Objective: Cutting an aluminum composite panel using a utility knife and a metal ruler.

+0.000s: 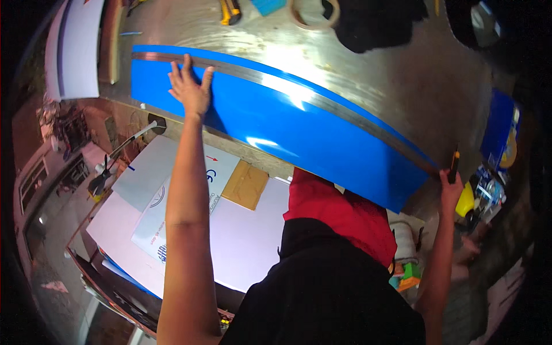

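A long glossy blue sheet (322, 141) lies along the near edge of the metal table. Along its far side runs a long metal straightedge (356, 118), which looks curved through the lens. My left hand (192, 89) is flat with fingers spread, its fingertips on the straightedge near the left end and its palm over the sheet. At the far right end, my right hand (451, 188) is closed around a slim black-and-orange pen-like tool (455, 164) that points away from me. Its fingers are beside the straightedge's end; whether they touch it is unclear.
Beyond the sheet are a yellow-and-black utility knife (230, 12), a tape roll (294, 18) and black cloth (374, 26). White panels (80, 54) stand at the left. Below the table edge, a cardboard piece (245, 185) lies on stacked white sheets (241, 247). A yellow bottle (464, 201) is beyond my right hand.
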{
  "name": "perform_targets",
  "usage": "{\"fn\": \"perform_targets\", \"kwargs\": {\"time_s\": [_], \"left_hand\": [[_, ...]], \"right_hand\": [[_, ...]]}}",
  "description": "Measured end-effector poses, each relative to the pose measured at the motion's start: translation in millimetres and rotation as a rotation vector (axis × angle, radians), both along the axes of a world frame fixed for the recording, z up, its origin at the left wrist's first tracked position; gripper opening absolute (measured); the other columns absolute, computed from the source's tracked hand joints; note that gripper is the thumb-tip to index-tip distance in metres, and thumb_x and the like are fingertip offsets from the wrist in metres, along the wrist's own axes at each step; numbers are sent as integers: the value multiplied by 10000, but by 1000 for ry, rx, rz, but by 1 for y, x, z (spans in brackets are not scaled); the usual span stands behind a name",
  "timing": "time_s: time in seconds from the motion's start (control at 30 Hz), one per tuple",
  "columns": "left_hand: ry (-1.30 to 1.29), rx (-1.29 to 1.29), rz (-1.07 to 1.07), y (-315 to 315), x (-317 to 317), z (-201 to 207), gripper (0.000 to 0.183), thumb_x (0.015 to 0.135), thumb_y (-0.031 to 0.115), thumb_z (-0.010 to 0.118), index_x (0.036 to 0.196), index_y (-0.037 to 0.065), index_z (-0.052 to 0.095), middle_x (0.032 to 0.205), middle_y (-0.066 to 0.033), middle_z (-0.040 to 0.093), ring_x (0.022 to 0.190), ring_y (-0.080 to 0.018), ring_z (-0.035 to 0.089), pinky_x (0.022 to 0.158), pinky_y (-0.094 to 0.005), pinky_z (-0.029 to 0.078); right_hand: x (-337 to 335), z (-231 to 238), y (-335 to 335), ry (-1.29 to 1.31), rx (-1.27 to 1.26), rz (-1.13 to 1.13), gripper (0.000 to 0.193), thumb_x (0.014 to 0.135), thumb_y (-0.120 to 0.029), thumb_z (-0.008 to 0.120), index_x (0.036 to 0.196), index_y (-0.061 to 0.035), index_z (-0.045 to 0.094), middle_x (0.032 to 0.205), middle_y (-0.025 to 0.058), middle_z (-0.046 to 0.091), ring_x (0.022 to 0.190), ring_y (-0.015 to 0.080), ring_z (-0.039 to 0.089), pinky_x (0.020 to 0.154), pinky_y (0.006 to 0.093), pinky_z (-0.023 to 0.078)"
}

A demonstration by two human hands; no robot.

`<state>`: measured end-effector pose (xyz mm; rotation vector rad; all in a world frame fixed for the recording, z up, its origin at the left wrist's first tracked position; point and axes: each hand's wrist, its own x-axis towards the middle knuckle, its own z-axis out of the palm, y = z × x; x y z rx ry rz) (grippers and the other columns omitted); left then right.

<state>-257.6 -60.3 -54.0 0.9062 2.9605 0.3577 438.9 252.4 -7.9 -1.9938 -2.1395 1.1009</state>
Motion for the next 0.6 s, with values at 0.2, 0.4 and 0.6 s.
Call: {"fn": "perform_targets", "kwargs": {"time_s": [0.2, 0.4, 0.6], "left_hand": [[-64, 13, 50, 7, 12, 14, 897, 884, 663, 733, 1630, 293, 399, 1745, -195, 163, 1596, -476, 117, 1226, -718, 20], [-40, 45, 64, 14, 20, 20, 857, 907, 640, 725, 1623, 289, 411, 1738, -191, 195, 1593, -479, 135, 1223, -713, 45], [-57, 27, 83, 19, 25, 24, 876, 883, 666, 726, 1614, 284, 428, 1736, -191, 192, 1594, -478, 132, 1229, -720, 31]], "right_hand": [[2, -5, 0, -35, -60, -73, 216, 960, -195, 797, 1004, -39, 654, 894, 26, 621, 853, 167, 579, 830, 342, 480], [22, -16, 3, 109, -58, -74, 255, 969, -213, 793, 1021, -29, 624, 904, -1, 591, 865, 146, 528, 830, 326, 441], [43, -22, 15, -19, -115, -61, 367, 953, -207, 815, 1151, 34, 621, 976, 40, 646, 904, 171, 574, 879, 332, 472]]}}
